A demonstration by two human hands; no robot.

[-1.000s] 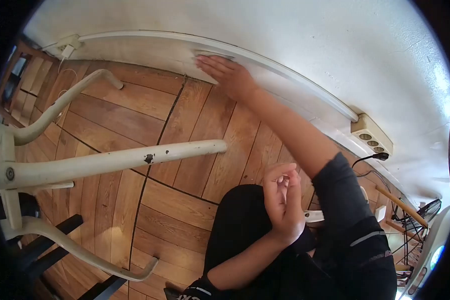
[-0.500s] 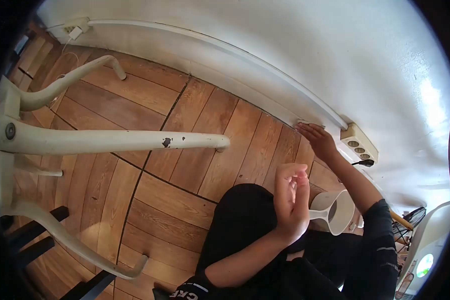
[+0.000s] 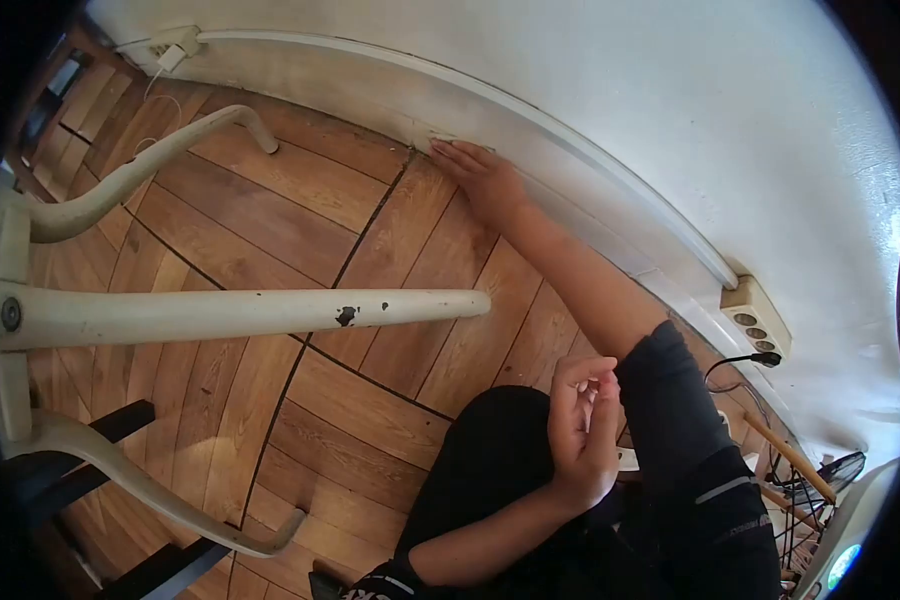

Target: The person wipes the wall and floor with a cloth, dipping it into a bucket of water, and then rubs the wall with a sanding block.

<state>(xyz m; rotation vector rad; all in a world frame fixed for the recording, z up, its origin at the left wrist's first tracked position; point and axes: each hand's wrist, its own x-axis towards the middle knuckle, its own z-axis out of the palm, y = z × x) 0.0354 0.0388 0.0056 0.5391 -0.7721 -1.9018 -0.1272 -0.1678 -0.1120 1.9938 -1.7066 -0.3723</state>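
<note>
My right hand (image 3: 480,178) reaches far forward to the foot of the white wall (image 3: 590,90), its fingers extended against the baseboard beside the wooden floor (image 3: 370,240). A thin pale edge shows at the fingertips, too small to make out. Above my dark-clothed knee, my left hand (image 3: 584,425) is held up with its fingers curled in; whether anything is between them is hidden. Just behind the left wrist, a bit of a white container (image 3: 627,459) shows, mostly covered by my right sleeve.
White tubular furniture legs (image 3: 240,312) with chipped paint stretch across the left side. A socket strip (image 3: 757,318) with a black plug sits on the wall at right, near tangled cables. Another socket (image 3: 175,45) is at the upper left. Black bars (image 3: 120,430) lie low at left.
My right hand has slid forward and left along the wall's base. My right sleeve now covers most of the white container. My left hand stays nearly in place.
</note>
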